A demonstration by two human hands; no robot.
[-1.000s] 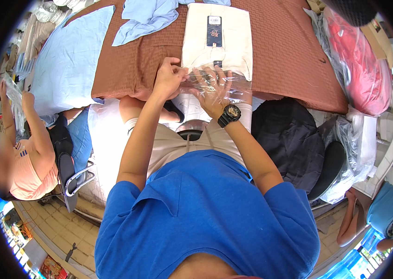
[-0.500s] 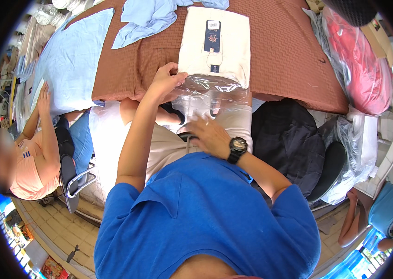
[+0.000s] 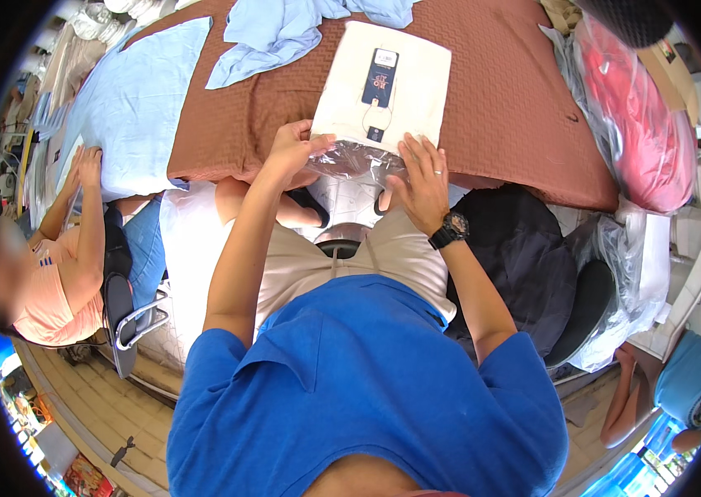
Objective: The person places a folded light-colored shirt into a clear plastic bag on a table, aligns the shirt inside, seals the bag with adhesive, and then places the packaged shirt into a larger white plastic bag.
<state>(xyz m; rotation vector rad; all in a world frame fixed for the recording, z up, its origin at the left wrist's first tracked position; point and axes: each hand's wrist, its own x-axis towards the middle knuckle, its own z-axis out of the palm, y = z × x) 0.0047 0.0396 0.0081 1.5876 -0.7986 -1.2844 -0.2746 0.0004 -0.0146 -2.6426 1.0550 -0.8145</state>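
A folded cream garment (image 3: pixel 413 70) with a dark blue hang tag (image 3: pixel 379 79) lies in a clear plastic bag at the table's near edge, turned a little askew. The bag's loose clear end (image 3: pixel 355 160) hangs over that edge toward me. My left hand (image 3: pixel 294 153) pinches the bag at its near left corner, thumb on top. Fingers stretched out, my right hand (image 3: pixel 423 184) rests on the near right corner, its thumb beside the loose plastic. Whether any plastic is caught beneath the right hand is hidden.
A brown textured cloth (image 3: pixel 516 99) covers the table. Light blue garments (image 3: pixel 276 37) lie at the far side, and another light blue cloth (image 3: pixel 139 108) is at left, where a seated person's hands (image 3: pixel 85 166) rest. Red bundles in plastic (image 3: pixel 632 116) and a black-covered chair (image 3: pixel 512 257) are at right.
My right hand has moved up from my lap to the bag's near right corner. The bagged garment has tilted and shifted slightly toward me. My left hand keeps its hold.
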